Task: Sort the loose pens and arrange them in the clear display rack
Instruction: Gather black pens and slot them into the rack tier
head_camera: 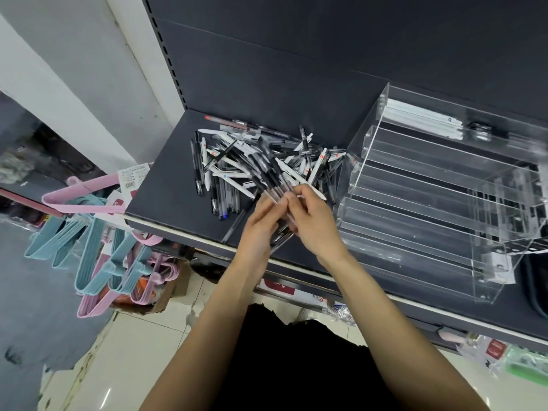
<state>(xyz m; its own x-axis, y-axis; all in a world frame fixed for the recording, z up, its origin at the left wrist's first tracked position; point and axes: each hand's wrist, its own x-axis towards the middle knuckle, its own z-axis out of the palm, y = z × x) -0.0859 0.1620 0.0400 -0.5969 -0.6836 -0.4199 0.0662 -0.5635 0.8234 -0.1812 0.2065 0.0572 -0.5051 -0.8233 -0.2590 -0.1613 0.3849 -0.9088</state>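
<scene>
A loose heap of pens (237, 161), white ones and clear ones with black grips, lies on the dark shelf (166, 179). My left hand (261, 221) and my right hand (311, 221) meet at the front of the heap and together hold a bundle of clear black-grip pens (271, 180), whose tips point up and to the left. Their lower ends poke out below my hands near the shelf's front edge. The clear display rack (430, 197) stands just right of my hands, with stepped tiers. A few white pens (421, 121) lie in its top tier.
Blue and pink hangers (98, 241) hang off a rail at the shelf's left end. A cardboard box (166, 292) and packaged goods sit on the tiled floor below. A dark tray edge (533, 286) shows at the right, beyond the rack.
</scene>
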